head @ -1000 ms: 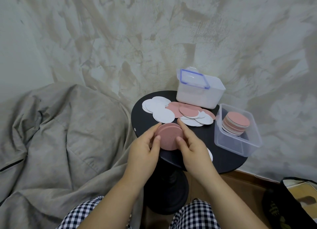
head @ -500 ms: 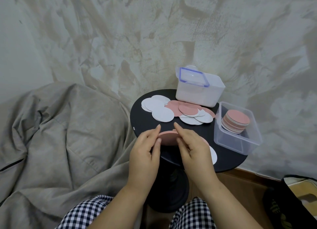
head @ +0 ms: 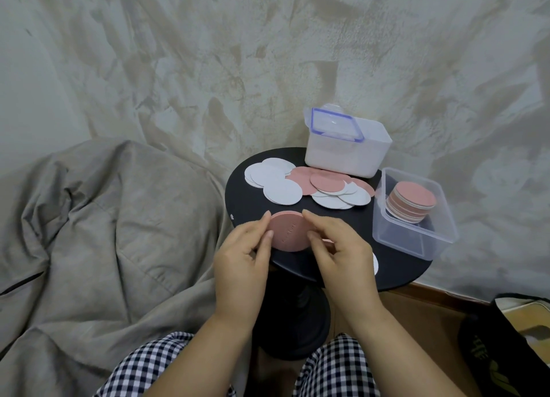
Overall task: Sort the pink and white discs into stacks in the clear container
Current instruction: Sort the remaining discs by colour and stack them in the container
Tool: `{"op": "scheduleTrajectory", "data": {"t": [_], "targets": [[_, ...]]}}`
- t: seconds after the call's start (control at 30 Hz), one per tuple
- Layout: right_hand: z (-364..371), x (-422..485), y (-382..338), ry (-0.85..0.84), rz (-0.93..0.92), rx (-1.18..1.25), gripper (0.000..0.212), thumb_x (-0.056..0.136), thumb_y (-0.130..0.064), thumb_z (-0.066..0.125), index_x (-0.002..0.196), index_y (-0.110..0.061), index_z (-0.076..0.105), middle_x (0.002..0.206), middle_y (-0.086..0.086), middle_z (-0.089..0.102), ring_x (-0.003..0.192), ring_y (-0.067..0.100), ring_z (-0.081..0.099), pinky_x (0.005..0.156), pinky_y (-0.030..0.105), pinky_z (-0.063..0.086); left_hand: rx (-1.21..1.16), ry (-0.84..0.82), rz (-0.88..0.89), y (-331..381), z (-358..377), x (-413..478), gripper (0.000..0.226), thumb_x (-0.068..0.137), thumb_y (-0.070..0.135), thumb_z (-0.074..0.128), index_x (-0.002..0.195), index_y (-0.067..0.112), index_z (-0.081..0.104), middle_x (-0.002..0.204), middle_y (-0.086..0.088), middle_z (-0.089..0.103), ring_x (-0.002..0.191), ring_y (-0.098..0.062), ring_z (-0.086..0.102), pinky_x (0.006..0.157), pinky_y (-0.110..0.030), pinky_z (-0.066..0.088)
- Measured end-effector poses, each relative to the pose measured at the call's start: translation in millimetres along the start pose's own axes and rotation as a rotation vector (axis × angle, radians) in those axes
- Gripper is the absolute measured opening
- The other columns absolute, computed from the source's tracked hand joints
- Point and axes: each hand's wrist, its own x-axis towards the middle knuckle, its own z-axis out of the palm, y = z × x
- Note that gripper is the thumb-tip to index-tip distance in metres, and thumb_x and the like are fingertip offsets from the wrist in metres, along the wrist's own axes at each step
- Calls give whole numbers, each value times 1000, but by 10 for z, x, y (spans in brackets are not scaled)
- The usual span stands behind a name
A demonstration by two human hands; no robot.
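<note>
Over the near edge of the round black table (head: 247, 200), my left hand (head: 241, 257) and my right hand (head: 339, 248) pinch a small stack of pink discs (head: 290, 231) from both sides, its flat face tilted toward me. Loose white discs (head: 269, 173) and pink discs (head: 326, 180) lie overlapping on the far half of the table. The clear container (head: 416, 242) sits at the table's right edge and holds one stack of pink and white discs (head: 412, 200) in its far half. A white disc (head: 375, 262) peeks out behind my right hand.
A white tub with a blue-rimmed clear lid (head: 346, 149) stands at the back of the table against the mottled wall. A grey beanbag (head: 98, 233) fills the left. A dark bag (head: 506, 346) lies on the floor at lower right. My checked trouser legs are below.
Half a second ago the held pink stack lay nearly edge-on between my fingers; it has tipped up again so its face shows. Both hands stayed in place.
</note>
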Motion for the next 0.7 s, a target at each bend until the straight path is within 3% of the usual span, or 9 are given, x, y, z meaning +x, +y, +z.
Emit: {"op": "scheduleTrajectory", "data": {"t": [0.13,0.27,0.4,0.57,0.7], "targets": [[-15,15,-14,53,-61,1,37,84,-3,56,114,-22,64,101,-24,58,96,-6,57,82,15,48,-35,33,6,26,-16,1,28,85,9,62,111,17,66,98,14,64,91,1,61,83,-11,45],[-22,-7,-7,44,-60,-7,38,83,0,57,113,-23,64,102,-27,57,97,-10,55,84,9,43,-105,20,-79,14,-22,-56,33,84,4,65,104,30,65,101,11,68,95,-1,64,83,-15,49],[-39,-10,-15,28,-23,10,36,84,-2,57,113,-23,64,101,-22,60,98,-7,56,84,8,42,-116,16,-109,-14,-26,-50,30,83,4,66,102,27,66,100,8,70,93,-3,65,81,-15,49],[-248,83,-51,-23,118,125,42,85,-2,62,102,-40,62,95,-25,65,93,-6,60,80,10,46,-170,-38,-116,119,44,29,36,83,5,66,100,37,63,100,8,69,91,-5,66,78,-16,50],[-759,283,20,-19,270,273,48,83,-1,63,87,-48,68,88,-21,70,78,2,63,75,18,53,-287,-218,-136,390,265,137,39,82,9,68,102,41,56,101,11,65,86,-4,64,69,-13,49]]}}
